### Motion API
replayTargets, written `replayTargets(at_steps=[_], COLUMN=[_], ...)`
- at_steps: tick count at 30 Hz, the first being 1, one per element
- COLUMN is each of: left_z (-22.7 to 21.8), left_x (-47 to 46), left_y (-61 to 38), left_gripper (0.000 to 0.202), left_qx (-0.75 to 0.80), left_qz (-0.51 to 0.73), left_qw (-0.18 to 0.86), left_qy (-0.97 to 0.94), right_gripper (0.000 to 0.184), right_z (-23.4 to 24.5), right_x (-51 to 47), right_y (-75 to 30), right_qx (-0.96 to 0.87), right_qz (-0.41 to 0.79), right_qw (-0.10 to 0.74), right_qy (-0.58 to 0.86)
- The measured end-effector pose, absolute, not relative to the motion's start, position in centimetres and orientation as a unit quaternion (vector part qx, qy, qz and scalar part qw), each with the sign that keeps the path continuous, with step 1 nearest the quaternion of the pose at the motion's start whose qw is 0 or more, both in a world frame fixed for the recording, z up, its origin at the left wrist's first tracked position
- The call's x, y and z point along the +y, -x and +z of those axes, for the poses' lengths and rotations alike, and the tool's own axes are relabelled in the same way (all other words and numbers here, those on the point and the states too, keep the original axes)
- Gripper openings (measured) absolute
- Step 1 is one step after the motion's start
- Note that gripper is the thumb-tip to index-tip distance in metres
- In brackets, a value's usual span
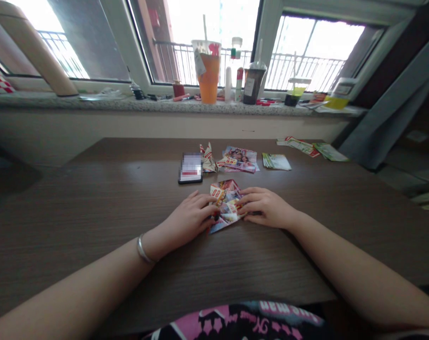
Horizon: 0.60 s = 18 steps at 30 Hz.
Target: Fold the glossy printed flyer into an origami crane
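Note:
A colourful printed paper sheet (228, 203), creased and folded into an angular shape, lies on the table between my hands. My left hand (196, 210) grips its left edge, with the fingers curled over the print and the thumb near the lower corner. On the other side, my right hand (264, 207) lies palm down with its fingers apart, the fingertips touching the sheet's right edge. Just beyond, a folded paper figure (208, 159) with pointed tips stands beside a phone (190, 169) whose screen is lit and blurred.
Behind the sheet lie a stack of printed flyers (240, 159), a smaller green-and-white pile (277, 162) and more leaflets (330, 152) at the far right. On the windowsill (157, 107) stand an orange drink cup (209, 75), a dark drink cup (252, 84) and several small bottles.

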State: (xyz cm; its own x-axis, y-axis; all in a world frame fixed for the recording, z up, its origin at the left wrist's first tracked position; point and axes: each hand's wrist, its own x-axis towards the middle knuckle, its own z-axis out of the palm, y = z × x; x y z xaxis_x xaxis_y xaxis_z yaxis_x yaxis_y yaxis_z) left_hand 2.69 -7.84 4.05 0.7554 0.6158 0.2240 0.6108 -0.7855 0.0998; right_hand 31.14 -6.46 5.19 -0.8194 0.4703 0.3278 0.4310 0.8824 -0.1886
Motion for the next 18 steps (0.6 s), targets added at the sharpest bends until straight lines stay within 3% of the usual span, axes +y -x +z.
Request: replayTargets(at_steps=[8,13,18], left_z=[4.6,4.4,4.5], left_x=[-8.1,-8.3,-8.5], left_y=[-3.2,-2.9,-2.8], left_gripper=[0.026,0.049,0.059], left_qx=[0.306,0.300,0.301], left_qz=[0.128,0.091,0.042], left_qw=[0.024,0.026,0.049], left_qy=[-0.943,-0.949,-0.951], right_gripper=[0.020,0.017,0.018], right_z=[5.1,5.2,5.6], right_x=[-6.9,-7.7,-8.6], right_y=[-30.3,-29.6,-29.2], right_qx=[-0.958,-0.959,-0.958], right_qz=[0.011,-0.021,-0.012], right_qw=[0.164,0.155,0.122], right_qy=[0.235,0.235,0.260])
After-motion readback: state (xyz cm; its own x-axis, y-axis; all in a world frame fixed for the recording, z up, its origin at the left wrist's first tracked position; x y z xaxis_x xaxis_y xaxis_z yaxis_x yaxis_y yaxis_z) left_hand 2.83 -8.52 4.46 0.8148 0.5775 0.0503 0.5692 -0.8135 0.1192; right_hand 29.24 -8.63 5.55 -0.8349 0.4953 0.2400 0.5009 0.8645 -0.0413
